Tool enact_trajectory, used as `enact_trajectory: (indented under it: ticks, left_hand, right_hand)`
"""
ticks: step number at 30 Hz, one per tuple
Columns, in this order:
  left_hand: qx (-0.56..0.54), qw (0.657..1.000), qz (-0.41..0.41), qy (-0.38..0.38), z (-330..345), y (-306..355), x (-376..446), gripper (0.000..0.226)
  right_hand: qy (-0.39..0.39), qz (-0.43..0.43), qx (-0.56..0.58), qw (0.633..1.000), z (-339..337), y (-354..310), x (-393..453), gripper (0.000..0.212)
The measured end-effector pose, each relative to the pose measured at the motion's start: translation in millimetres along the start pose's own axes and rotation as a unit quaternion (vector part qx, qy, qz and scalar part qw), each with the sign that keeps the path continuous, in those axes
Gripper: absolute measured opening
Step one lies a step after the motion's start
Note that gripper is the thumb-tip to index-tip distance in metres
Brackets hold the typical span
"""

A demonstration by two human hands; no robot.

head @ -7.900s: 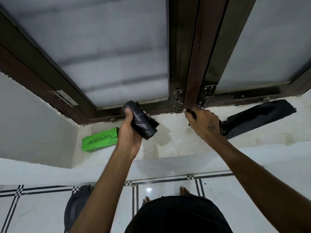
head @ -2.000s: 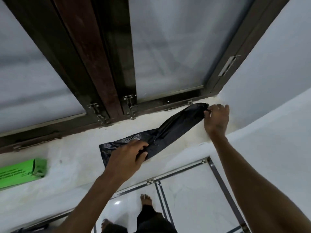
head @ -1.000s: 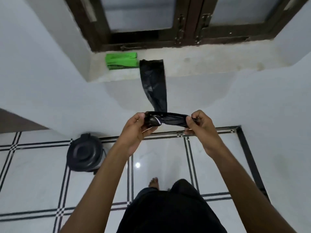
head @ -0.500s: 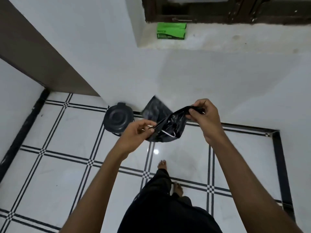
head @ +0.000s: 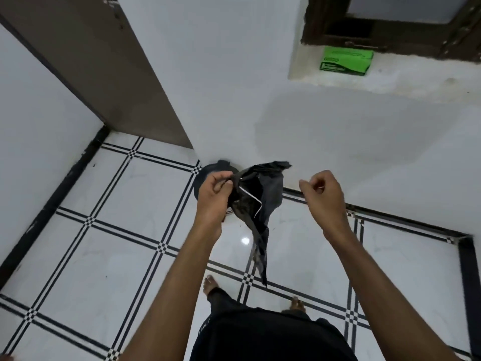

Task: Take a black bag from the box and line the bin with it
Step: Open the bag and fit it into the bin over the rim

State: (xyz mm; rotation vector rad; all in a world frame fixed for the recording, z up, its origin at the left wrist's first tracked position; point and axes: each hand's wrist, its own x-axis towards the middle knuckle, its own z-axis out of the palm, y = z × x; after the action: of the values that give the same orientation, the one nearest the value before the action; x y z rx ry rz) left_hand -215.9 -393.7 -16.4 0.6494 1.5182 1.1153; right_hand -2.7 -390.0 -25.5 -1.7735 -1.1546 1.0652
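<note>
The black bag (head: pixel 260 204) hangs crumpled in front of me, a thin white string showing along its edge. My left hand (head: pixel 216 196) pinches the bag's top edge. To the right of the bag, clear of it, my right hand (head: pixel 322 196) is held up with curled fingers and nothing visible in them. The black bin (head: pixel 204 175) stands on the floor against the wall, mostly hidden behind my left hand and the bag. Up at the top right, the green box (head: pixel 346 59) lies on the window sill (head: pixel 416 76).
A brown door (head: pixel 104 61) stands at the left. A white wall runs behind the bin. The floor (head: pixel 104 256) has white tiles with black lines. My bare feet (head: pixel 208 282) stand just below the hanging bag.
My right hand has let go of the bag and moved off to the right. The bag now hangs from my left hand alone. The view has swung left and closer to the bin.
</note>
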Motion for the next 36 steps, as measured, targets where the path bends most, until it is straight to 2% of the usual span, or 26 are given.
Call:
enact_trajectory:
  ticks: [2, 4, 6, 9, 12, 14, 17, 20, 25, 28, 33, 36]
  left_hand:
    - [-0.028, 0.999, -0.026, -0.031, -25.3, 1.5, 19.5, 0.02]
    - [-0.05, 0.995, -0.046, -0.078, -47.2, 3.7, 32.6, 0.023]
    - [-0.018, 0.991, -0.054, -0.117, -64.6, 7.5, 39.9, 0.024]
    - [0.025, 0.987, -0.058, -0.146, -104.1, 15.3, 54.5, 0.018]
    - [0.06, 0.986, -0.054, -0.143, -145.3, 24.4, 80.9, 0.021]
    - [0.082, 0.986, -0.035, -0.141, -163.2, 28.5, 98.7, 0.021]
    - [0.073, 0.991, -0.038, -0.102, -178.3, 32.2, 126.3, 0.016]
    - [0.01, 0.996, -0.066, -0.056, -182.1, 33.8, 152.7, 0.017]
    - [-0.091, 0.99, -0.11, 0.01, -183.6, 50.3, 191.8, 0.014]
    - [-0.078, 0.99, -0.107, 0.038, -182.9, 66.7, 213.0, 0.013]
    - [0.043, 0.992, -0.061, 0.102, -198.2, 90.5, 245.3, 0.012]
    - [-0.023, 0.983, -0.098, 0.153, -217.0, 99.3, 265.1, 0.014]
  right_hand:
    - [-0.125, 0.107, 0.115, 0.98, 40.7, -22.3, -10.5, 0.032]
    - [-0.209, 0.138, 0.108, 0.962, 87.4, -35.5, -12.6, 0.041]
    - [-0.214, 0.138, 0.105, 0.961, 126.6, -44.9, -8.5, 0.041]
    - [-0.213, 0.138, 0.156, 0.954, 177.4, -61.0, -3.5, 0.022]
    - [-0.205, 0.118, 0.13, 0.963, 220.1, -72.7, -0.8, 0.009]
    - [-0.206, 0.113, 0.127, 0.964, 238.6, -75.6, 2.6, 0.011]
    - [-0.195, 0.125, 0.132, 0.964, 258.2, -81.6, 19.9, 0.008]
    - [-0.179, 0.139, 0.174, 0.958, 270.2, -90.9, 49.0, 0.02]
    - [-0.184, 0.119, 0.19, 0.957, 292.2, -106.5, 99.8, 0.012]
    - [-0.193, 0.096, 0.165, 0.962, 301.8, -110.1, 126.1, 0.006]
    - [-0.162, 0.048, 0.096, 0.981, 313.4, -119.7, 160.8, 0.011]
    - [-0.116, 0.053, 0.097, 0.987, 321.6, -119.9, 176.3, 0.011]
